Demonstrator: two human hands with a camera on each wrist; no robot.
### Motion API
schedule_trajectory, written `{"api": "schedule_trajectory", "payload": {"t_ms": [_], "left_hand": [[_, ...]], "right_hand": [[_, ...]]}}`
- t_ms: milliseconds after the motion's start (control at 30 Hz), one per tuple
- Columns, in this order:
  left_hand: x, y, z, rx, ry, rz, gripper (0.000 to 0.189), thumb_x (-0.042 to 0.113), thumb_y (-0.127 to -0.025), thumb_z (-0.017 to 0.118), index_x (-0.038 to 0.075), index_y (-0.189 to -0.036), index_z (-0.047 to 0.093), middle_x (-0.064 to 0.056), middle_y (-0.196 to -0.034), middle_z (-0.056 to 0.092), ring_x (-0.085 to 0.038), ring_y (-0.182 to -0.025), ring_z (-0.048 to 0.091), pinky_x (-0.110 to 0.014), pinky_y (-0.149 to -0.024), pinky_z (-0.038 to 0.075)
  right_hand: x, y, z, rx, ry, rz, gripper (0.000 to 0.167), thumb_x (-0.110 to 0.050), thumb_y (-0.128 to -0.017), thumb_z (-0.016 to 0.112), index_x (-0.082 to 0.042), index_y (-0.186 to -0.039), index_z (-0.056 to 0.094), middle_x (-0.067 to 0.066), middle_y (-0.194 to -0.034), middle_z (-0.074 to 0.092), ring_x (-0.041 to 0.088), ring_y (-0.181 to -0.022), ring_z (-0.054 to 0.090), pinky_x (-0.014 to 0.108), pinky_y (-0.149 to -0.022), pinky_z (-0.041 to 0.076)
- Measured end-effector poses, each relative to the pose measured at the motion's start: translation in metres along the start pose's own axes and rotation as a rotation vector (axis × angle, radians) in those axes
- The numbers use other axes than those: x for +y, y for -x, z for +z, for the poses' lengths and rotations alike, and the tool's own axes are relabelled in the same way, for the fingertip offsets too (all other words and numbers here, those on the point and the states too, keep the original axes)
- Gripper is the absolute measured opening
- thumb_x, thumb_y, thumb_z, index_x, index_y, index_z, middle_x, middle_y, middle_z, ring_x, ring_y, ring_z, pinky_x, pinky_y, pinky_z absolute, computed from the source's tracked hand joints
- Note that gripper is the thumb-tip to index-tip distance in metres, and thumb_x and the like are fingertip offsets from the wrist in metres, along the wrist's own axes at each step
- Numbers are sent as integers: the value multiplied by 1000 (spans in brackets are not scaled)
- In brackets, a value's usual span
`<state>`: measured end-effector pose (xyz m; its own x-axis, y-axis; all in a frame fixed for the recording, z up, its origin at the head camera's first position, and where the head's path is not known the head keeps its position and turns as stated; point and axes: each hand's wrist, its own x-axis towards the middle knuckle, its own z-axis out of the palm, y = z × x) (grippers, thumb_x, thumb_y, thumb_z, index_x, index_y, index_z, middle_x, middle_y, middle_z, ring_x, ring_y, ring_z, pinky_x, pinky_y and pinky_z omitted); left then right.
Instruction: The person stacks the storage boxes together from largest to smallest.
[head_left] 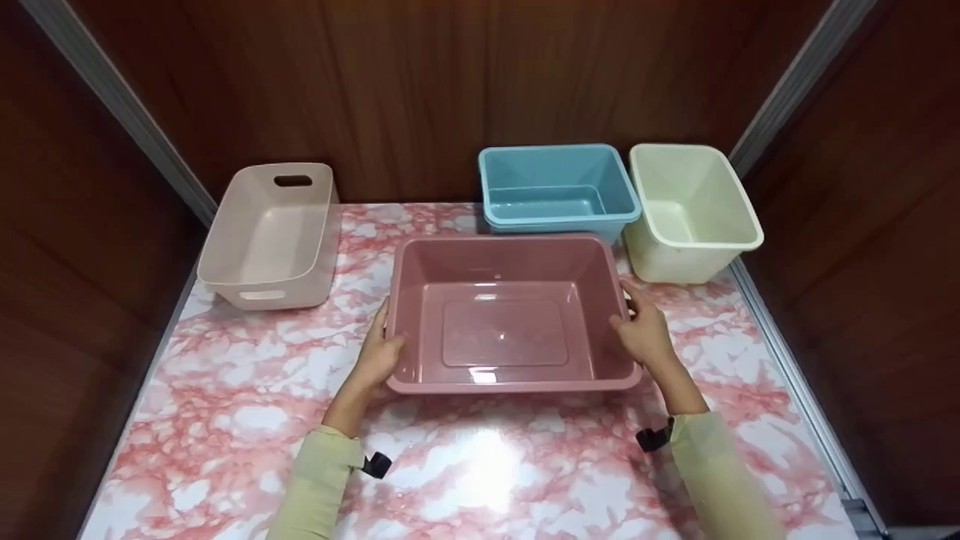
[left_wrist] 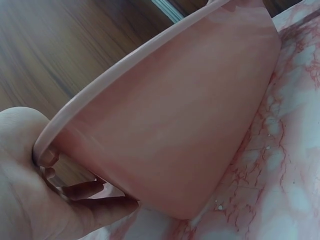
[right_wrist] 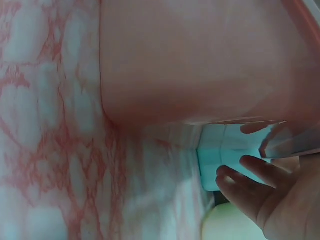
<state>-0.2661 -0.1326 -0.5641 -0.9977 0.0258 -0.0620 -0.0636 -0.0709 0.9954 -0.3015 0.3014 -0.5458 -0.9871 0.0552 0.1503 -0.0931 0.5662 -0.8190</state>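
A dusty-pink rectangular plastic basin [head_left: 504, 334] stands in the middle of the table, its inside bare. My left hand [head_left: 377, 358] grips its left rim, thumb over the edge and fingers on the outer side. On the opposite rim my right hand [head_left: 645, 331] holds on in the same way, thumb inside. The left wrist view shows the basin's outer wall [left_wrist: 165, 110] slanting down close to the tabletop, with the left hand [left_wrist: 40, 195] at the rim. Below the rim in the right wrist view, the fingers of the right hand [right_wrist: 270, 192] are spread.
Behind the basin stands a blue tub [head_left: 555, 220], overlapped by the basin's far rim. A cream bin [head_left: 679, 262] is at its right. At the back left is a pale beige basket [head_left: 304, 289] with handle slots. Dark wood panels [head_left: 420, 97] enclose the marbled table [head_left: 247, 420].
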Motion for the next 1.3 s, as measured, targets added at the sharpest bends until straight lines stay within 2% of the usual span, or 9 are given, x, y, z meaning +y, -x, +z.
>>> {"api": "schedule_trajectory", "payload": {"t_ms": [133, 367, 500, 533, 633, 833, 967, 1100, 1300], "left_hand": [[2, 0, -2, 25, -17, 15, 73, -10, -91, 42, 12, -156, 15, -32, -144, 34, -52, -116, 47, -63, -89, 44], [8, -2, 2, 13, 52, -26, 73, -7, -94, 42, 16, -157, 14, -30, -145, 33, -53, -118, 45, -64, -90, 43], [9, -2, 3, 21, 31, -10, 72, -6, -94, 42, 14, -157, 13, -29, -145, 33, -52, -118, 45, -63, -90, 44], [12, 0, 3, 15, 36, -17, 71, -6, -95, 42, 13, -157, 13, -30, -146, 32, -53, -119, 45, -64, -91, 43], [10, 2, 4, 4, 35, -20, 71, -7, -95, 41, 13, -157, 12, -30, -147, 31, -53, -120, 44, -64, -91, 42], [5, 0, 2, -4, 85, -35, 70, -5, -96, 40, 16, -157, 13, -31, -145, 32, -53, -120, 44, -64, -90, 42], [2, 1, 0, -6, 70, -28, 71, -7, -94, 41, 14, -156, 14, -32, -143, 35, -52, -118, 45, -64, -91, 42], [-1, 3, 0, 10, 14, -35, 68, -4, -94, 44, 9, -155, 16, -31, -140, 38, -50, -116, 47, -61, -91, 43], [0, 3, 2, 12, 68, -71, 59, 4, -98, 44, 4, -152, 20, -31, -139, 38, -51, -119, 45, -61, -93, 42]], "right_hand": [[-7, -3, 1, 23, 147, -18, 64, -7, -84, 63, -8, -146, 44, 25, -114, 65, 37, -95, 66, 50, -79, 52], [-16, -4, -4, 56, 281, -37, 56, -12, -87, 64, -7, -141, 49, 23, -109, 67, 38, -94, 67, 55, -78, 49], [-21, -3, -6, -63, 210, -36, 66, -7, -88, 62, -3, -148, 34, 32, -123, 57, 46, -107, 58, 59, -88, 44], [-21, -2, -5, -96, 184, -19, 70, -6, -89, 61, -3, -151, 28, 34, -127, 53, 48, -110, 55, 60, -91, 43], [-20, 4, -1, -157, 121, 29, 78, -5, -90, 59, -7, -155, 15, 36, -136, 44, 51, -116, 48, 62, -95, 39], [-16, 8, 4, -134, 63, 42, 75, -2, -91, 51, -11, -156, 15, 33, -141, 41, 49, -120, 45, 61, -96, 37], [-15, 11, 7, -122, 68, 41, 73, 1, -90, 48, -11, -156, 17, 32, -142, 40, 48, -119, 46, 61, -95, 38], [-15, 13, 8, -110, 70, 49, 72, 2, -90, 47, -11, -155, 20, 31, -141, 42, 48, -118, 47, 61, -94, 38], [-16, 12, 8, -103, 80, 51, 72, 1, -91, 47, -13, -155, 20, 30, -141, 42, 48, -117, 48, 61, -94, 38]]}}
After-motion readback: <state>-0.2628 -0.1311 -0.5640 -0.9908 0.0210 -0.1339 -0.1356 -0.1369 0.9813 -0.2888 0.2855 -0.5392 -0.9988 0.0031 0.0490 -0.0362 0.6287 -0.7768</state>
